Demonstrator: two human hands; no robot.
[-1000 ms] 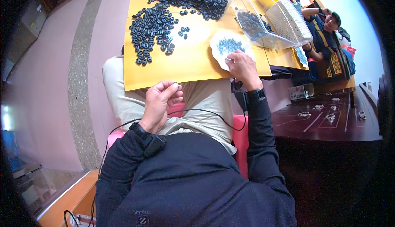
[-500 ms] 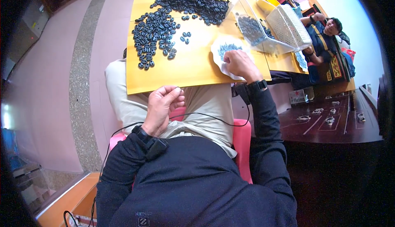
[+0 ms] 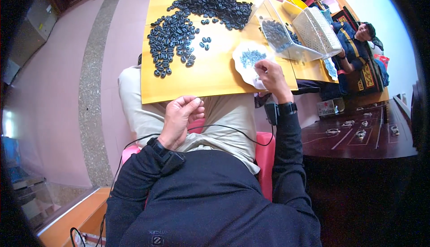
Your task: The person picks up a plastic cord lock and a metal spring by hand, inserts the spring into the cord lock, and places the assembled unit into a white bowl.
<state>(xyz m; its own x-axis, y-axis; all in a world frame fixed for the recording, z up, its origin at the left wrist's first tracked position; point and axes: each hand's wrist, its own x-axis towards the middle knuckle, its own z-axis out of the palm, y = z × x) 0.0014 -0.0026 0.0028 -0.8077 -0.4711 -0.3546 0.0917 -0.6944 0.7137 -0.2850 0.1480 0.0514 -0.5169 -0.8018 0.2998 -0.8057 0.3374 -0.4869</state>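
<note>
Just off the table's near edge, my left hand is pinched, thumb against forefinger. A small dark bit shows at the fingertips, too small to name. My right hand hovers at the right rim of a white scalloped plate, fingers pinched; what they hold, if anything, is hidden. On the plate lies a heap of small blue-grey pieces. Many small black oval parts with two holes spread over the table's left side. A bigger pile of the same black parts lies at the far side.
A clear plastic bin with black parts inside stands right of the plate, beside a white perforated basket. Another person sits at the far right. A dark cable crosses my lap below the yellow table.
My right hand has drawn back from over the heap toward the plate's right rim, uncovering more of the pieces. My left hand keeps its pinch. The whole view has shifted slightly.
</note>
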